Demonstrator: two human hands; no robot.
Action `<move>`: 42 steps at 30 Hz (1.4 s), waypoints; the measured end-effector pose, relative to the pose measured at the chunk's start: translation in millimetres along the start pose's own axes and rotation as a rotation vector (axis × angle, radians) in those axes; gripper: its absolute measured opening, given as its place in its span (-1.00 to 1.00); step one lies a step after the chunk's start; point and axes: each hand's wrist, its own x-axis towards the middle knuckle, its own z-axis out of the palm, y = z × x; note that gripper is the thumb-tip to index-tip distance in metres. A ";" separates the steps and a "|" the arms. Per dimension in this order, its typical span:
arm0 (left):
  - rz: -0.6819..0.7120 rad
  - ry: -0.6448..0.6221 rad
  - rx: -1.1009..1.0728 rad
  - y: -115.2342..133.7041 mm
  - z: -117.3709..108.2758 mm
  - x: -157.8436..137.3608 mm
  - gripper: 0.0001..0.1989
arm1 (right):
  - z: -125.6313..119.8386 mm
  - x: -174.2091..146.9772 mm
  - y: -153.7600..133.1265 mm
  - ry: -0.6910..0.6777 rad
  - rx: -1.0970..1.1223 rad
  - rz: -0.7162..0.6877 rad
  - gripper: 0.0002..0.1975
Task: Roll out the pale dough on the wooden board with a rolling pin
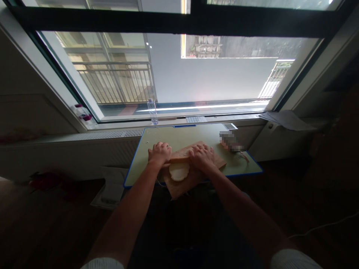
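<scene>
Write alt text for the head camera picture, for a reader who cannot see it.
A person's left hand and right hand rest on a rolling pin at the far edge of flat, pale dough on a board, on a blue-edged table before a window.

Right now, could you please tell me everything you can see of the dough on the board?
The dough is a single pale, cream-coloured piece, flattened and roughly round, with a slightly uneven edge and a soft-looking surface. It lies flat on the brown, wooden-looking board, on the person's side of the rolling pin. The pin runs along its far edge; whether any dough continues beneath is hidden. The left hand and right hand are beside the dough's far edge, at the pin.
</scene>
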 end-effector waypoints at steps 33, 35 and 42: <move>-0.003 0.037 0.027 -2.0 5.2 -5.3 -0.57 | 7.2 9.2 0.1 -0.009 0.012 -0.008 -0.55; 0.010 0.060 0.032 -1.8 5.3 -14.4 -0.56 | 5.8 -1.7 0.0 0.017 0.012 -0.015 -0.54; 0.048 0.181 0.040 0.4 9.3 -63.9 -0.57 | 7.3 -51.1 2.1 0.041 0.041 0.012 -0.43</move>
